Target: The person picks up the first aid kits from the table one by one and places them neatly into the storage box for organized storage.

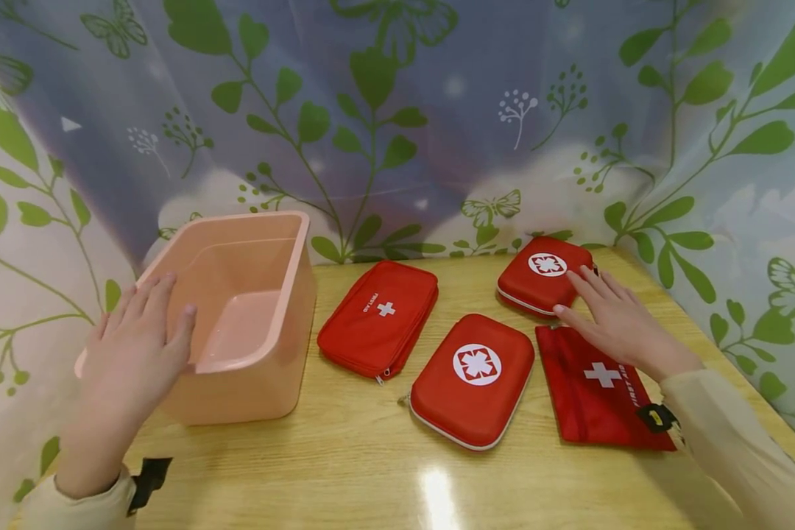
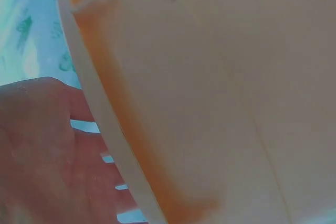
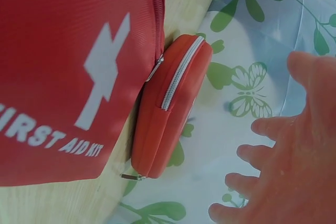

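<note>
My left hand (image 1: 132,350) is held with its fingers straight at the left side of a pink plastic bin (image 1: 255,394). In the left wrist view its fingers pass behind the bin's rim (image 2: 107,116). My right hand (image 1: 619,320) hovers with fingers spread above a flat red zippered first aid pouch (image 1: 573,397) and beside a small red hard first aid case (image 1: 526,283). It holds nothing. Nearer the middle lie a larger red hard case (image 1: 464,408) with a white round emblem and a soft red first aid bag (image 1: 361,331) with a white cross.
The wooden table (image 1: 344,471) carries the bin at left and the red kits at centre and right. Behind and at both sides hangs a curtain (image 1: 430,177) with green leaves and butterflies. A black strap (image 1: 657,418) circles the right wrist.
</note>
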The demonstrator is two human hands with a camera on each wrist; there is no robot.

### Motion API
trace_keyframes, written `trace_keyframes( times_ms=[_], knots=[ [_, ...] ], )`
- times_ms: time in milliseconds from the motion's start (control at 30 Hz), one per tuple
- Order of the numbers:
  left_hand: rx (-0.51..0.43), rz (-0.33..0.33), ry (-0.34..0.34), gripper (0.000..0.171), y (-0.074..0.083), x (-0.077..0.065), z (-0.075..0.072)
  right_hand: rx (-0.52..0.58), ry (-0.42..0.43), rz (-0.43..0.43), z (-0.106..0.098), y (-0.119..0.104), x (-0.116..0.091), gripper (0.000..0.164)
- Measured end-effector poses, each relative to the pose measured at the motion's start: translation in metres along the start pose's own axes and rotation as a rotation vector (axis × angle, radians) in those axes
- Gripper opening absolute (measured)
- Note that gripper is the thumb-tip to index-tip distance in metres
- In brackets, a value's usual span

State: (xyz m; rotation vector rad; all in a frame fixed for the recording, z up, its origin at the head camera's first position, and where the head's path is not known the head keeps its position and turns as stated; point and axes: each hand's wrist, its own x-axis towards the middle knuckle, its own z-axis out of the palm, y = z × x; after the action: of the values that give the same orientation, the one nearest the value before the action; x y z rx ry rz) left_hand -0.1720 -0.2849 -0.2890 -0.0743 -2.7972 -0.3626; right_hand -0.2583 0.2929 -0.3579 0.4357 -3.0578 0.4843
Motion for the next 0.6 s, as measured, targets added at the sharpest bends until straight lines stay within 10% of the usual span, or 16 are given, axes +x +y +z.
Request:
trace_keyframes(
  times_ms=[600],
  knots=[
    [0.022,-0.193,-0.043,0.048,-0.062,-0.004,-0.019,-0.028,-0.014,-0.012,0.006,0.011,-0.017,0.083]
  ],
)
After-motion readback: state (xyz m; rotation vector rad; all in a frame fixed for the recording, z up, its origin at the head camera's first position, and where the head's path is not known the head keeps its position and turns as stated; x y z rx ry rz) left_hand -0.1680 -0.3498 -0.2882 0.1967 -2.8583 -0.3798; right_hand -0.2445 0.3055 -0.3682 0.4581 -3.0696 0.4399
